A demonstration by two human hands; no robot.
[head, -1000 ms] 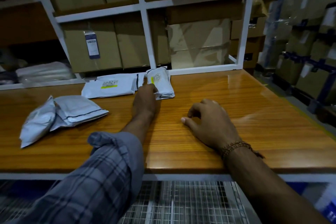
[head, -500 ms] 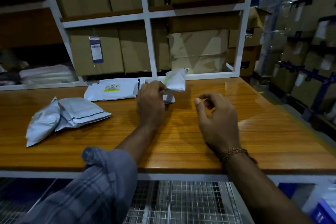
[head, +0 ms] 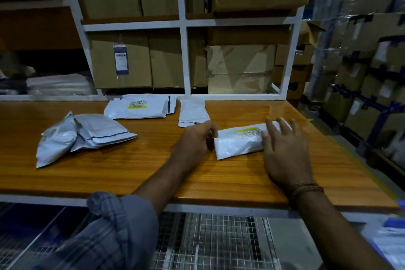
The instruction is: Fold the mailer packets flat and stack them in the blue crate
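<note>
A white mailer packet (head: 237, 143) with a yellow-striped label lies on the wooden table (head: 131, 171), right of centre. My left hand (head: 195, 140) grips its left end. My right hand (head: 282, 144) lies over its right end with straight, spread fingers. A flat white packet (head: 191, 112) lies just behind my left hand. A labelled flat packet (head: 138, 109) sits on a thin pile at the back. Two puffy grey packets (head: 83, 136) lie at the left. A blue edge (head: 394, 221) shows at the lower right; whether it is the crate is unclear.
A white shelf frame (head: 186, 55) full of cardboard boxes (head: 241, 68) stands along the table's back edge. Wrapped stacks of boxes (head: 361, 61) stand to the right across an aisle. A wire mesh shelf (head: 214, 241) lies below the table's front edge.
My left hand lifted the packet from the back of the table and brought it right and nearer, down onto the wood. My right hand moved forward onto its right end.
</note>
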